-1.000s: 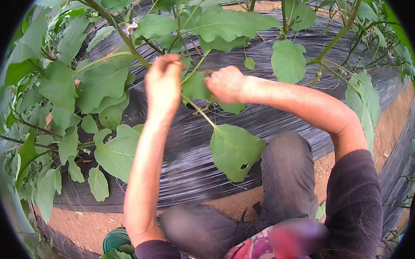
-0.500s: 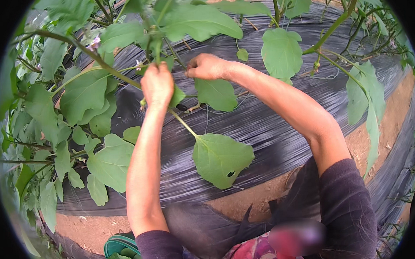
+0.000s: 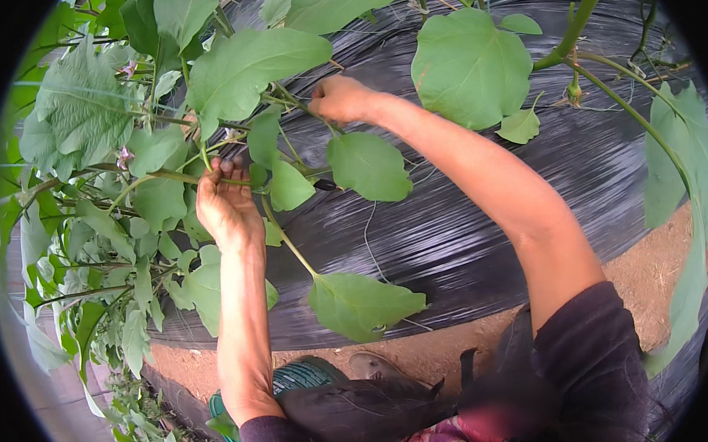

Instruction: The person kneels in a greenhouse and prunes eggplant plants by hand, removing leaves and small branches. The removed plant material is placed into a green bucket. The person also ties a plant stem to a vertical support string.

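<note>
My left hand (image 3: pixel 229 207) is turned palm up among the leaves, its fingers curled about a green eggplant stem (image 3: pixel 206 155). To its right my right hand (image 3: pixel 341 100) is closed in a pinch beside a thin branch; its fingertips are partly hidden, and I cannot make out what they hold. Between the hands hang green eggplant leaves (image 3: pixel 290 186) and a small dark, shiny object (image 3: pixel 325 185). A long-stalked leaf (image 3: pixel 362 304) droops below them. At the left, a purple flower (image 3: pixel 125 158) shows among the foliage.
Black plastic sheeting (image 3: pixel 451 240) covers the bed under the plants. Brown soil (image 3: pixel 181 366) runs along its near edge. By my legs stands a green basket (image 3: pixel 306 373), with a shoe (image 3: pixel 374 366) beside it. A thick stem (image 3: pixel 580 25) leans in at the upper right.
My left hand has moved left and down, turning from knuckles up to palm up. My right hand stays in nearly the same spot. The view has shifted, showing more of the basket and a shoe.
</note>
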Motion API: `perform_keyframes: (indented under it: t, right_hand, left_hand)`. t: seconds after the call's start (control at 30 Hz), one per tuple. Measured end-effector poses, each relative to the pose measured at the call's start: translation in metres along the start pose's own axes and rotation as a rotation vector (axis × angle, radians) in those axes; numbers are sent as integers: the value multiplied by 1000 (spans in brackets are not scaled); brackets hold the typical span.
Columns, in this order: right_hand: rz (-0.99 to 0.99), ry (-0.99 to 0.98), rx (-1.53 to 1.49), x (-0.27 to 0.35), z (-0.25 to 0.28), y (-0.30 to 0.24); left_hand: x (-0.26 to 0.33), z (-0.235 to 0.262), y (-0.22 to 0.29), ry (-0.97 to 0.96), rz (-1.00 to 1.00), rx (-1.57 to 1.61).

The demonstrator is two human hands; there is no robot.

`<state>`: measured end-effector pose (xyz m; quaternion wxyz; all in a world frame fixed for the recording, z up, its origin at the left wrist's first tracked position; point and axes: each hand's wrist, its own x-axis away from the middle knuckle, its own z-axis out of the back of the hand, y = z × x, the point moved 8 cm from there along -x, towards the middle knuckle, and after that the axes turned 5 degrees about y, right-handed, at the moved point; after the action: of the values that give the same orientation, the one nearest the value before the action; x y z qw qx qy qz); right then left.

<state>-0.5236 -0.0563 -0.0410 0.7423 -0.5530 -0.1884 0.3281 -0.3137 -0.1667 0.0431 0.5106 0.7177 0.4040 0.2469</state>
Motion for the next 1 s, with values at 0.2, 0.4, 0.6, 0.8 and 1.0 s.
perform_keyframes:
  t: [0.2,0.4,0.6,0.8,1.0]
  right_hand:
    - [10,218,-206,-37,-32,10]
    - [428,500,-54,-69,-40,26]
    - [464,285,39,-58,-59,-7]
    - [168,35,-110,-28,-66,-30]
    - [33,148,-321,-43,-78,8]
  left_hand:
    - [26,0,22,-49,-121,28]
    - [35,-2,24,-34,-98,7]
    - [45,6,25,-3,-47,27]
    - [45,10,23,-38,-7,42]
    - [42,8,24,-66,-26,4]
